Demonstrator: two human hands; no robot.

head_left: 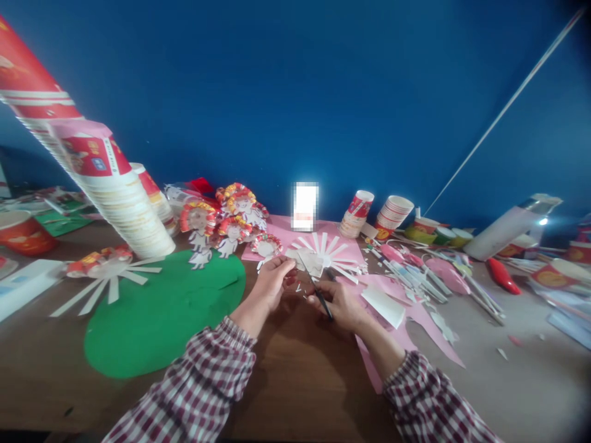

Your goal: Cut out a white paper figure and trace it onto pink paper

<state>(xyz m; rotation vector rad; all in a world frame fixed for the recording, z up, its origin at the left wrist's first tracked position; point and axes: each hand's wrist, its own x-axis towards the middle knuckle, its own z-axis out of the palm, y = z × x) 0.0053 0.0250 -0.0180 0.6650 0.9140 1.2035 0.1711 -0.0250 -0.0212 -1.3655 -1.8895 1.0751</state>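
Currently, right of the green sheet (152,326), I'm seeing the left hand (272,283) pinching a white paper piece (316,264), thumb and fingers clamping its edge; farther right, the right hand (344,304) is gripping scissors (325,306), fingers curled round the handles. A cup stack (141,215) is standing at the sheet's far edge.

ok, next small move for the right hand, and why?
Probably one small snip into the white paper: the right hand holds scissors with the blades overlapping that piece in view, the left hand seems to pinch its side, and small white scraps lie just below. How far the blades are open is unclear.
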